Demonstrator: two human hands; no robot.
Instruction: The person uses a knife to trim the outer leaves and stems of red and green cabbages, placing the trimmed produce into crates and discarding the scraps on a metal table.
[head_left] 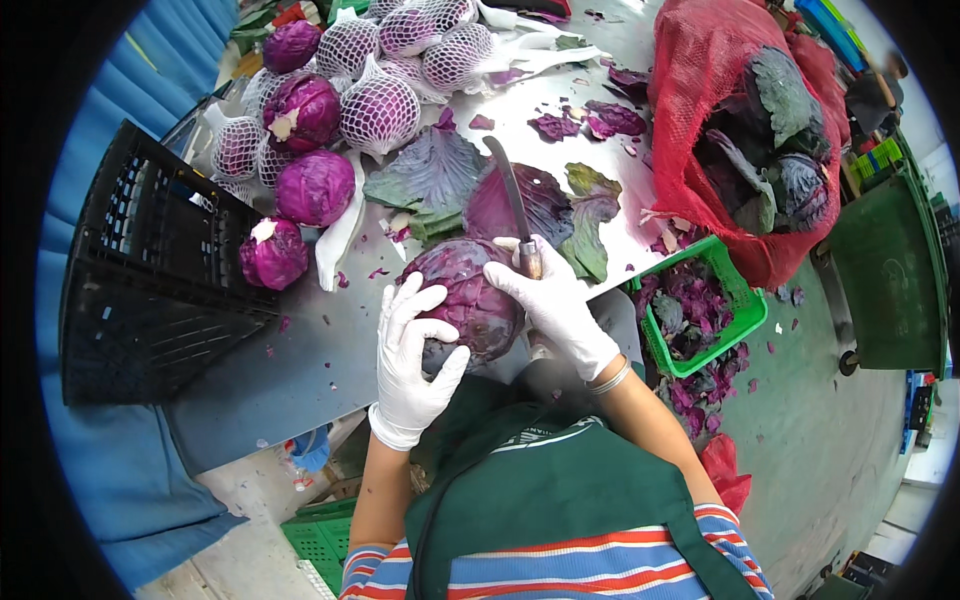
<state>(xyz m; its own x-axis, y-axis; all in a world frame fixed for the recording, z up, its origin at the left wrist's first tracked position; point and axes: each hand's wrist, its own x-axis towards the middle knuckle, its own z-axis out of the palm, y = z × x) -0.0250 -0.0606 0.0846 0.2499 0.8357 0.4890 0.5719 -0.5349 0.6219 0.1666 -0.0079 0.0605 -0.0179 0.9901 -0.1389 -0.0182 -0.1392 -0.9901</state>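
Observation:
A large red cabbage (462, 300) rests at the table's near edge, in front of my body. My left hand (412, 350), in a white glove, has its curved fingers against the cabbage's left side. My right hand (555, 305), gloved too, grips a knife (515, 195) by its wooden handle. The curved blade points up and away from me, off the cabbage. My right thumb touches the cabbage's upper right. Just beyond lie loose outer leaves: a grey-green one (430, 180), a purple one (540, 205) and a green one (592, 215).
Trimmed cabbages (315, 188) and several in white foam nets (380, 110) crowd the far left. A black crate (150, 250) stands tilted at left. At right are a red mesh sack (690, 130) of cabbages, a green basket (745, 310) of scraps and a green bin (890, 260).

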